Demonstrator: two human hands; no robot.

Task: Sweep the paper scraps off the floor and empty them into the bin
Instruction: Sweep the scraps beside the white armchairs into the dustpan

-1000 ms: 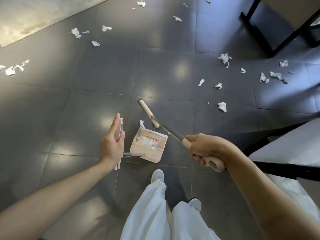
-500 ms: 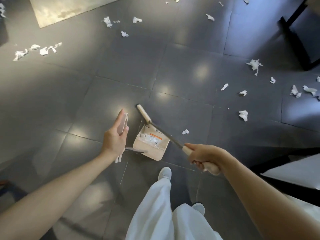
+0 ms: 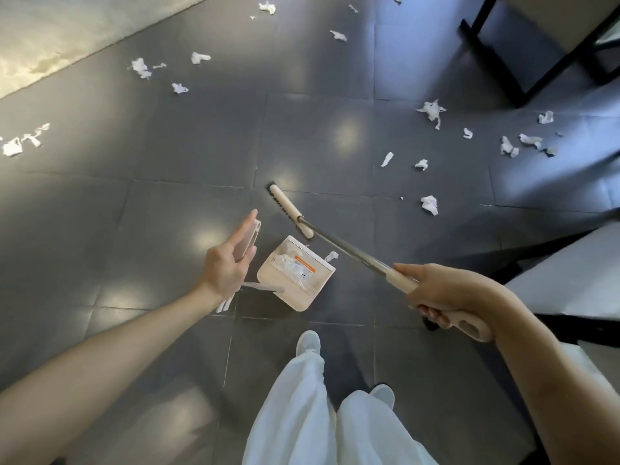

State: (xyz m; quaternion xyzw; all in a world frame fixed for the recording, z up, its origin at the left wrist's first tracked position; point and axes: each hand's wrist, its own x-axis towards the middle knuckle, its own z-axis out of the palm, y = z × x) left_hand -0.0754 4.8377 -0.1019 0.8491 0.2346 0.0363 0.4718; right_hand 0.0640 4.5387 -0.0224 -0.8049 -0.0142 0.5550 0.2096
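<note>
A beige dustpan (image 3: 303, 292) sits on the dark tiled floor ahead of my feet, with some white scraps inside. My left hand (image 3: 226, 265) holds the top of its upright beige handle (image 3: 251, 234), index finger stretched along it. My right hand (image 3: 443, 295) grips the beige handle of a long broom whose metal shaft (image 3: 345, 248) runs up-left to the brush head (image 3: 290, 211), just beyond the pan's mouth. One scrap (image 3: 331, 255) lies at the pan's right edge. More paper scraps (image 3: 430, 204) are scattered to the right, far left and back.
A black-framed table leg (image 3: 496, 52) stands at the back right. A white surface with a dark edge (image 3: 570, 283) is close on my right. A pale rug (image 3: 67, 31) lies at the back left. My white trousers and shoes (image 3: 308, 342) are below.
The brush head has swung away from the dustpan's mouth toward the back. A scrap that lay right of the pan now lies at its right edge. The view shifted.
</note>
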